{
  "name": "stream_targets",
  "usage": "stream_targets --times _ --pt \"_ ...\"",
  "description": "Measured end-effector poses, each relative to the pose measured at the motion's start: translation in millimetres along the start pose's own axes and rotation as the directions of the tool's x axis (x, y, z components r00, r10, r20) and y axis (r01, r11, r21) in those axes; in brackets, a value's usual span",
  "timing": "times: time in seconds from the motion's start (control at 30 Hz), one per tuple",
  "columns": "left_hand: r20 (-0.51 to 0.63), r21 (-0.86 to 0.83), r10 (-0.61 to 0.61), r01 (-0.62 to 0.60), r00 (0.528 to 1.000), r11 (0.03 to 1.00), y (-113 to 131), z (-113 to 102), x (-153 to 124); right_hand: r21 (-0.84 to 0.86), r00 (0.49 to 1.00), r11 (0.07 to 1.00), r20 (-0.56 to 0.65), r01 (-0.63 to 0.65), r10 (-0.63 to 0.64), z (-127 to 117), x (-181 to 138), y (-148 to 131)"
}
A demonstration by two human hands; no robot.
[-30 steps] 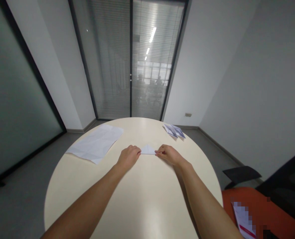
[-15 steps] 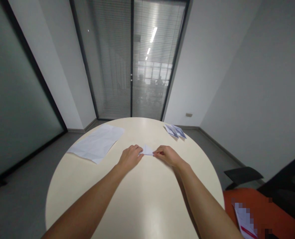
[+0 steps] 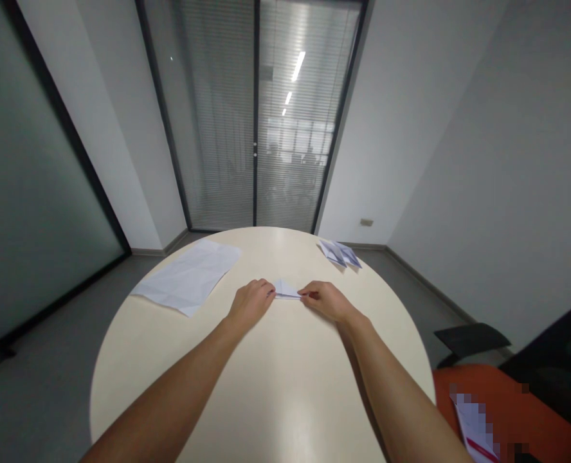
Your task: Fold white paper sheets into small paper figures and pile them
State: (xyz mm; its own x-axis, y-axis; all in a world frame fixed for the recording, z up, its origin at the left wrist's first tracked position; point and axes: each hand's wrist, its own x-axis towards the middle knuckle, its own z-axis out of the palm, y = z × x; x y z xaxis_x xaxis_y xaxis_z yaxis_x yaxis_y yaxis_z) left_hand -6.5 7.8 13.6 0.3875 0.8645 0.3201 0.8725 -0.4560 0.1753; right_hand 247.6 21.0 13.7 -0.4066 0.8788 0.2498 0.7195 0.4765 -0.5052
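A small folded piece of white paper (image 3: 286,290), roughly triangular with its peak pointing away from me, lies between my hands near the middle of the round table. My left hand (image 3: 255,301) pinches its left corner, fingers closed and bent over the edge. At the right corner, my right hand (image 3: 325,299) grips the paper between thumb and forefinger. Parts of both paper corners are hidden under my fingers.
On the cream round table (image 3: 266,399), a large creased white sheet (image 3: 191,273) lies at the left. Folded paper pieces (image 3: 339,254) stand near the back right edge. An orange chair (image 3: 521,405) with a black armrest (image 3: 472,339) is at the right.
The folded paper's peak looks lower and its front edge wider between my fingers. My hands have moved very slightly apart, both still holding the corners.
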Motion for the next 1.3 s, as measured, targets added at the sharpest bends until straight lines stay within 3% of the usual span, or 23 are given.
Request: stream_targets --times 0.13,0.33,0.67,0.8,1.0,1.13,1.3 --pt "-0.023 -0.011 0.001 -0.002 1.0 1.0 0 0 0 0.021 1.0 1.0 -0.031 -0.006 0.007 0 0 1" --pt "-0.043 -0.026 0.001 -0.003 0.999 1.0 1 -2 0 -0.076 0.998 0.997 -0.067 -0.002 -0.003 -7 0 -7" --pt "-0.133 -0.034 -0.056 0.052 0.99 0.998 5 -7 -1 -0.275 0.971 0.948 -0.13 0.16 -0.202 -11 3 -9" --pt "-0.14 -0.094 -0.071 0.058 0.988 0.994 4 -4 0 -0.186 0.952 0.967 -0.222 0.173 -0.213 -9 3 -10" --pt "-0.146 -0.364 -0.21 0.145 0.967 0.92 9 7 3 -0.045 0.899 0.986 -0.407 0.158 -0.163 1 7 -20" --pt "-0.088 -0.457 -0.299 0.228 0.95 0.86 10 11 2 -0.018 0.874 0.98 -0.449 0.198 -0.185 8 10 -24" --pt "-0.039 -0.45 -0.333 0.281 0.942 0.847 11 11 2 -0.013 0.861 0.968 -0.454 0.25 -0.229 14 12 -30"
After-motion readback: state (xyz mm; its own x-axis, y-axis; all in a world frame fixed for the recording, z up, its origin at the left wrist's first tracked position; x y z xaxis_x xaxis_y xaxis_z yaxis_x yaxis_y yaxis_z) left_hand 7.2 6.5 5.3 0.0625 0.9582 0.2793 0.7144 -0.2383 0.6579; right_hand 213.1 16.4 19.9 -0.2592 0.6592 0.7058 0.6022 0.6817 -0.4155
